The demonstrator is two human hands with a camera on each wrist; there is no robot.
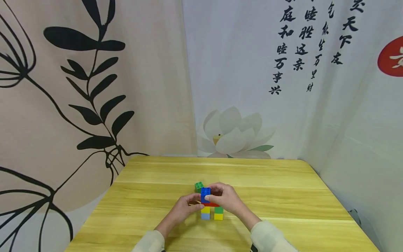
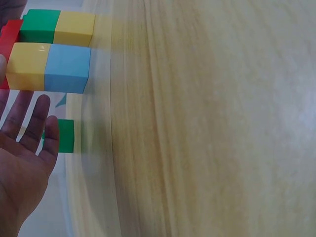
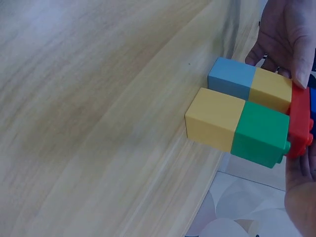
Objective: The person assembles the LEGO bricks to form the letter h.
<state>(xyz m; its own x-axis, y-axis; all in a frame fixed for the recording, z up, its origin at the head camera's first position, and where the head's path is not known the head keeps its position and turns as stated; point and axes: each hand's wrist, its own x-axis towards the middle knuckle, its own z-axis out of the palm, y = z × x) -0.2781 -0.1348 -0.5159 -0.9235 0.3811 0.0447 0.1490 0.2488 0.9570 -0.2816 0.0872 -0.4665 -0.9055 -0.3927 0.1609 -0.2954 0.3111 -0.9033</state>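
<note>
A small toy-brick structure stands on the table between the hands. One leg has a light-blue brick (image 2: 67,69) under a yellow brick (image 2: 28,65); the other has a yellow brick (image 3: 214,118) under a green brick (image 3: 260,133). Across both lies a red brick (image 3: 299,118). A blue brick (image 1: 205,194) sits upright over its left end. My right hand (image 1: 227,198) pinches the blue brick, thumb in front and fingers behind. With its thumb at the red-yellow joint and fingers behind, my left hand (image 1: 185,207) steadies the structure.
A separate green brick (image 1: 199,186) stands on the wooden table (image 1: 138,196), behind the structure and slightly left. Past the table's far edge hangs a printed curtain (image 1: 157,87).
</note>
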